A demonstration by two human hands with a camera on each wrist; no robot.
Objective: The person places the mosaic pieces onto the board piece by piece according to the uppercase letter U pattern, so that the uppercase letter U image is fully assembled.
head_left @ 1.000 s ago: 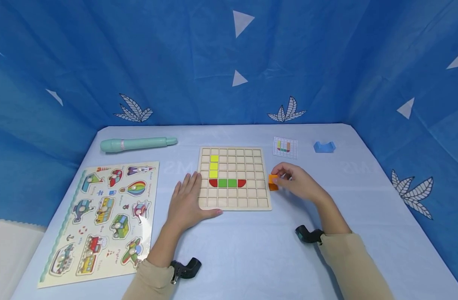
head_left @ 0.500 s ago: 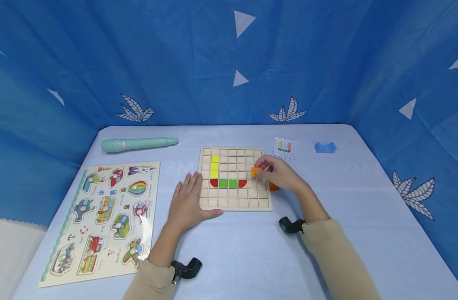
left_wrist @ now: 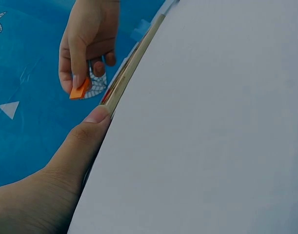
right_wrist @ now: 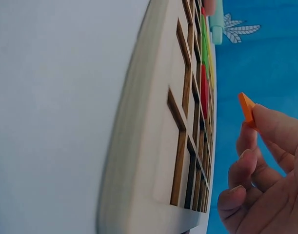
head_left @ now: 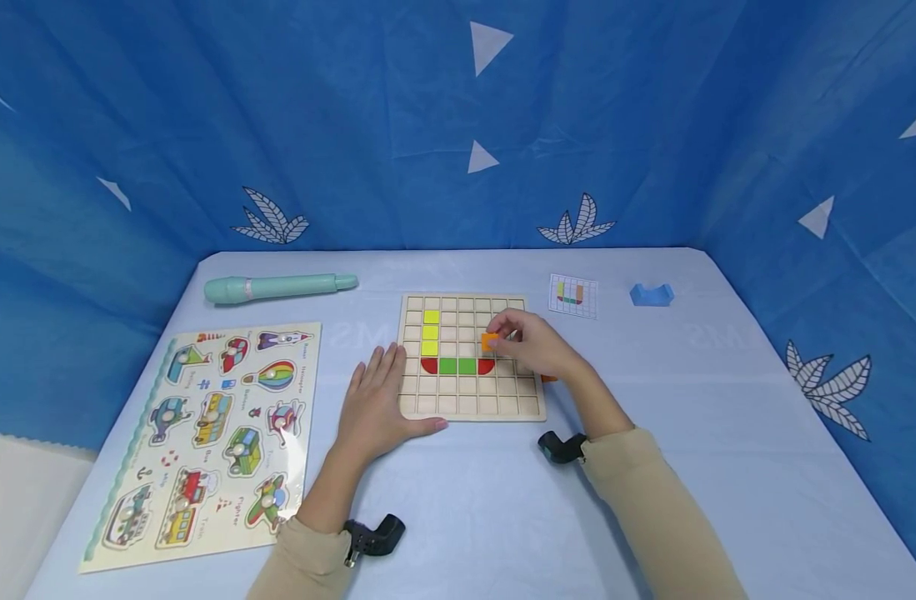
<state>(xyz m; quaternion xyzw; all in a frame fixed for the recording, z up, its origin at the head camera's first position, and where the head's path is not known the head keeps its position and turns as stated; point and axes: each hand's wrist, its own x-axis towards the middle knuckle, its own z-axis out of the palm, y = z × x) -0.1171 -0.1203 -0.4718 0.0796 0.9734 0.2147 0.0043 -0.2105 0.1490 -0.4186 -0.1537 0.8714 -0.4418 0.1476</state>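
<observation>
A wooden grid board lies mid-table. Set in it are a column of yellow squares and a row of green squares with a red quarter-round piece at each end. My right hand pinches an orange square tile between thumb and fingers, just over the right red piece. In the right wrist view the orange tile is tilted and clear of the board. My left hand lies spread along the board's left side, its thumb at the near edge. More orange peeks out beyond the board's right edge.
A small pattern card and a blue notched block lie at the back right. At the back left is a green microphone-shaped object. A vehicle picture puzzle board covers the table's left side.
My right hand has lifted the orange tile from beside the board and carried it left over the grid. Other orange stays at the right edge. My left hand has not moved.
</observation>
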